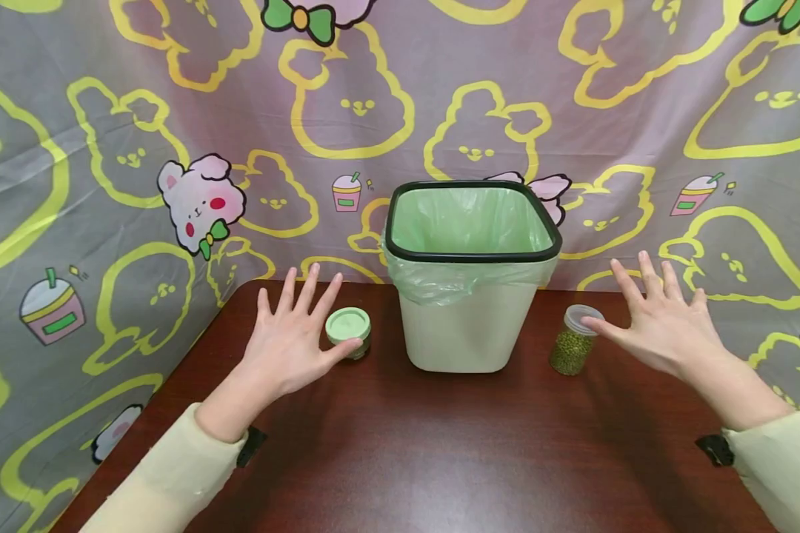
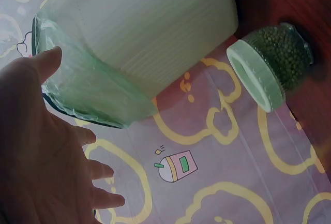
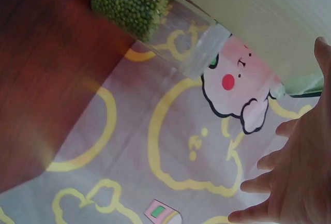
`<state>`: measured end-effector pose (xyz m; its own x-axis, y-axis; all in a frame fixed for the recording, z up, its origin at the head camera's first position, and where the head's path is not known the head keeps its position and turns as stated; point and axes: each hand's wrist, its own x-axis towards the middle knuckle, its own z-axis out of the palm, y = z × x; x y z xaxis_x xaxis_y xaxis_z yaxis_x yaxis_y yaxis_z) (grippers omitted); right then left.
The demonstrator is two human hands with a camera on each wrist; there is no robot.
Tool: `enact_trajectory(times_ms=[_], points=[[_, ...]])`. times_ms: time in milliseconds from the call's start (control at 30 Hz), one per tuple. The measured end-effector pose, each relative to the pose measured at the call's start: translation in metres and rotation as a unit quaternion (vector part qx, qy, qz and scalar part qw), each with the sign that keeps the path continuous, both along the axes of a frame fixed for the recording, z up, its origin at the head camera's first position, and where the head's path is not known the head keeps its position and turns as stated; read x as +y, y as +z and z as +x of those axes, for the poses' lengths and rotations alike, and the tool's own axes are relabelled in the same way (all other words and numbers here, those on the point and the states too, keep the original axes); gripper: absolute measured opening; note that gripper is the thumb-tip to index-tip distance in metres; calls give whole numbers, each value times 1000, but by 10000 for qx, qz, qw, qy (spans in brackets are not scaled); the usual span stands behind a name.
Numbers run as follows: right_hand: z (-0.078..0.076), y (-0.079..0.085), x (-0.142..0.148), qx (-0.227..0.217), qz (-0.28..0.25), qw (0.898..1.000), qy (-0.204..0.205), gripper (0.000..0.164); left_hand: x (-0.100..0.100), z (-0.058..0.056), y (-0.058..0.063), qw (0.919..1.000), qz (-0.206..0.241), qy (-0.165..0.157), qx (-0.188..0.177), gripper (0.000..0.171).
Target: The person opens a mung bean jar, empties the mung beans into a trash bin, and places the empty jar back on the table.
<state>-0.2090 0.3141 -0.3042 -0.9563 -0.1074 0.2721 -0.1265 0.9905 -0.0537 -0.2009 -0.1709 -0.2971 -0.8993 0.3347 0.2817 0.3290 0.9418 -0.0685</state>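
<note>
My left hand [image 1: 287, 344] is raised with fingers spread, holding nothing. Its thumb overlaps a small jar with a light green lid [image 1: 348, 326] in the head view. The left wrist view shows that jar [image 2: 279, 53] filled with green beans. On the other side my right hand [image 1: 663, 326] is also spread and holds nothing, its thumb tip overlapping the clear lid of a taller jar of green beans [image 1: 571, 352]. Seen from the right wrist, this jar [image 3: 134, 6] is partly filled. Between the hands stands an upright pale bin [image 1: 470, 333] with a black rim and a green bag lining it.
Everything stands on a dark reddish-brown table [image 1: 400, 444]. Behind it and along the left side hangs a grey-pink cloth [image 1: 373, 89] with yellow bear outlines. Loose folds of the green bag [image 1: 440, 285] hang over the bin's front.
</note>
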Motion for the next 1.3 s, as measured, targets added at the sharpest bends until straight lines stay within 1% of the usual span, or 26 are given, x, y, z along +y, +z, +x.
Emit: enact_trajectory(times_ms=[200,333,467,700,867,1033,1133,1200,1300], points=[[-2,-12,-1,-27,-180,9998,46,103,5,1,-3,9999,66,2,-93,97],[-6,-19,1,-61,-224,9997,62,103,9,2,-7,9999,109,-8,-71,97],[-10,-26,2,-96,-375,9992,23,103,13,2,-10,9999,148,-55,-26,97],[-14,-39,3,-181,-857,9961,-112,106,19,2,-16,9997,195,-130,-100,94],[-17,-46,4,-348,-1329,9904,-125,107,26,2,-19,9996,196,-176,-86,94],[-20,-52,2,-538,-1806,9819,-199,108,30,3,-21,9997,158,-209,26,94],[-22,-55,1,-657,-2185,9732,-274,108,31,3,-22,9997,131,-220,55,94],[-23,-58,0,-665,-2559,9641,-251,107,31,3,-24,9997,112,-221,73,94],[-25,-62,-3,-611,-3274,9429,-53,101,32,3,-26,9996,141,-227,47,94]])
